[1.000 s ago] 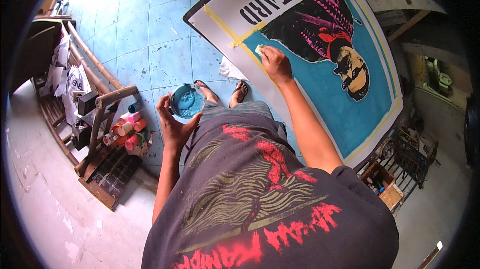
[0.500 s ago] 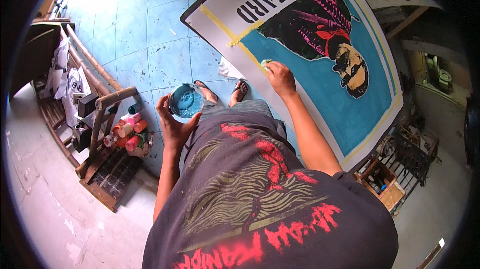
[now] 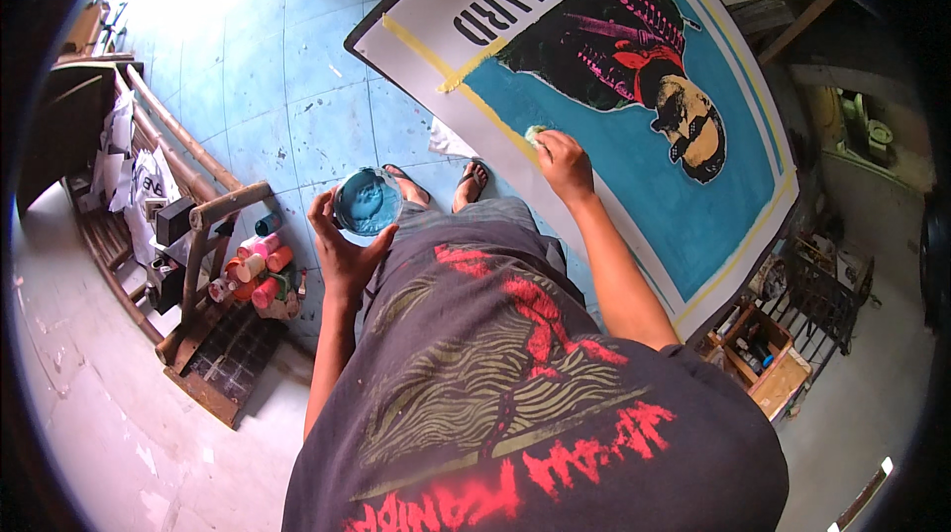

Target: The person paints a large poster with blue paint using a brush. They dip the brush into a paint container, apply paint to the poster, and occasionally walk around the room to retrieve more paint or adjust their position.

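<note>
My left hand (image 3: 349,257) is wrapped round a clear round tub (image 3: 368,203) with teal-blue paint (image 3: 365,197) in it, held in front of my shorts. In my right hand (image 3: 568,165), a small pale-green sponge (image 3: 536,135) is pinched between the fingers. The sponge is at the poster's near-left part, by the inner edge of a yellow tape strip (image 3: 500,114); whether it touches the surface is hard to tell. The large poster (image 3: 654,279) leans on my right, with a teal painted background (image 3: 684,220) round a printed figure (image 3: 634,56) in black, pink and cream.
On the left stands a wooden pole rack (image 3: 203,210) with papers (image 3: 149,170); several paint bottles (image 3: 260,269) cluster beside it on the blue tiled floor (image 3: 332,126). A wooden box (image 3: 758,349) sits beyond the poster's lower right. My sandalled feet (image 3: 471,183) are below the tub.
My right hand has moved a little right and toward me, taking the sponge off the tape to the teal area beside it. The view has shifted slightly; my left hand still holds the tub.
</note>
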Demonstrator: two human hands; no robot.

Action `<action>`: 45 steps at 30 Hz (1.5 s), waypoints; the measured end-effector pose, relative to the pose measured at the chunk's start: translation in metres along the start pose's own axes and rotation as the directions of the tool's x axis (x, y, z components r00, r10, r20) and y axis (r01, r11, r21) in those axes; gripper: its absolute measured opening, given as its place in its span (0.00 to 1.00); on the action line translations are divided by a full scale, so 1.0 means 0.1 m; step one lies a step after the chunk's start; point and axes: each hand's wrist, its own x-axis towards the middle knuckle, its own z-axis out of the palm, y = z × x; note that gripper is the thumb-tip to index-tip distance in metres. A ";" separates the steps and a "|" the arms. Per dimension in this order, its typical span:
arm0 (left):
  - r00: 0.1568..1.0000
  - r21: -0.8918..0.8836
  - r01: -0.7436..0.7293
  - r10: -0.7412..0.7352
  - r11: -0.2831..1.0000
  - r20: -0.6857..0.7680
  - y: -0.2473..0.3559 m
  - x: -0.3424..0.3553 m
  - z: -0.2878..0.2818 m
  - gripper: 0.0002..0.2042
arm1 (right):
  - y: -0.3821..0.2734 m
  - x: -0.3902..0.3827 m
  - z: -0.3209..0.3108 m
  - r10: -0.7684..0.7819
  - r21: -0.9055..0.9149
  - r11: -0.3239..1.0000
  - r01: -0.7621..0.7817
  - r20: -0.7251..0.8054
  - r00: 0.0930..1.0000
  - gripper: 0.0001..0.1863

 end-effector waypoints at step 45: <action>1.000 0.045 -0.028 0.028 0.999 0.000 0.01 0.00 -0.02 0.51 | 0.06 0.96 0.27 -0.050 0.021 0.999 0.049 0.050 0.998 0.08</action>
